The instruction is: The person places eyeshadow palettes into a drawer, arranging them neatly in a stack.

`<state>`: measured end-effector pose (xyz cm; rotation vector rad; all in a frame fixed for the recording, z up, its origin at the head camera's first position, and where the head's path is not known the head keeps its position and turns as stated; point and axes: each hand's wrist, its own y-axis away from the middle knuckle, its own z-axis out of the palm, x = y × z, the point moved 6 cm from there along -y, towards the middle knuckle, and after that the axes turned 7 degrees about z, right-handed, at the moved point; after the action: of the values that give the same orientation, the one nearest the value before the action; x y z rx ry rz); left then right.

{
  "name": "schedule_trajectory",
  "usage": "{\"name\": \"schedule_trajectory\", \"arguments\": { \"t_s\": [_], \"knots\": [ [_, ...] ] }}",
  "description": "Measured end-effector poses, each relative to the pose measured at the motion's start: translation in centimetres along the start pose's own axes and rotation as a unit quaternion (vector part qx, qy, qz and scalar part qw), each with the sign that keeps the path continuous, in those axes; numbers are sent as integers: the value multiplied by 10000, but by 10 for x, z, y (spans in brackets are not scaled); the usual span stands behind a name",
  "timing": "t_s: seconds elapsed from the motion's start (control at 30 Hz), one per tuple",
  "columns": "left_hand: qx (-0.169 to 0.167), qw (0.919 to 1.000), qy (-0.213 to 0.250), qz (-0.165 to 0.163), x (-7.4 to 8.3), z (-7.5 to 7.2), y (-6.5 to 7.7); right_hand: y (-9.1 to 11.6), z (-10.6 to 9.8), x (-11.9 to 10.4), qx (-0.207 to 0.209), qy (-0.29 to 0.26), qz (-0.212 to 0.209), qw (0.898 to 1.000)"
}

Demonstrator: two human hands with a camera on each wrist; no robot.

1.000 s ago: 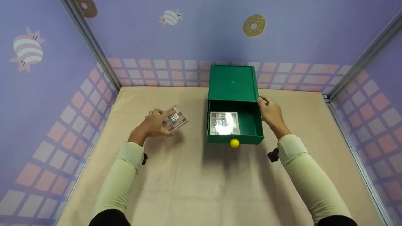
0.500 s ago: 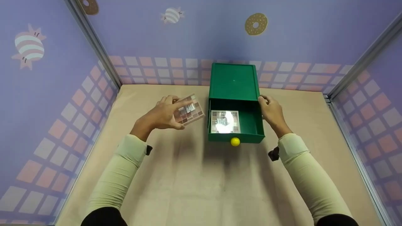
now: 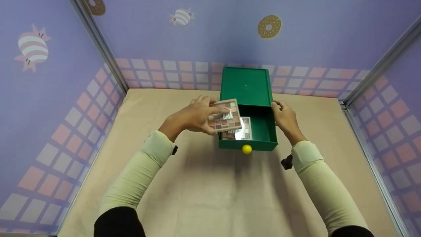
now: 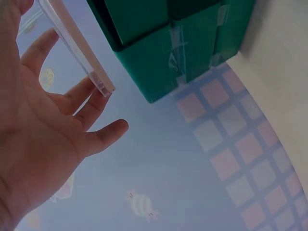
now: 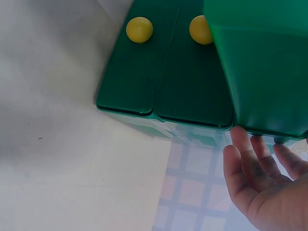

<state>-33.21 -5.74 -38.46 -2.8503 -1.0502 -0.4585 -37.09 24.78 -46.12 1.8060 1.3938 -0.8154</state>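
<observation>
My left hand grips an eyeshadow palette with a clear lid and rows of brown and pink shades. It is held tilted above the left side of the pulled-out top drawer. A second eyeshadow palette lies in that drawer, partly covered by the held one. In the left wrist view the held palette shows edge-on, with fingers behind it. My right hand rests against the right side of the green drawer cabinet; its extended fingertips touch the side near the top drawer.
Under the open drawer, two closed drawers with yellow knobs show in the right wrist view. The cabinet stands on a beige-covered table, close to the patterned back wall. Side walls enclose the table.
My left hand has carried its palette rightward, from beside the cabinet to over the open drawer, where it now covers part of the other palette. The right hand has stayed at the cabinet's side.
</observation>
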Motion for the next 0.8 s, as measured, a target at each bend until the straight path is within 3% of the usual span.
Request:
{"name": "schedule_trajectory", "arguments": {
  "t_s": [0.5, 0.8],
  "knots": [
    [-589, 9978, -221, 232, 25, 21, -40, 1, 2, 4, -23, -88, -17, 10000],
    [-677, 9970, -208, 310, 28, 24, -47, -1, 0, 1, -66, -196, -47, 9998]
  ]
}}
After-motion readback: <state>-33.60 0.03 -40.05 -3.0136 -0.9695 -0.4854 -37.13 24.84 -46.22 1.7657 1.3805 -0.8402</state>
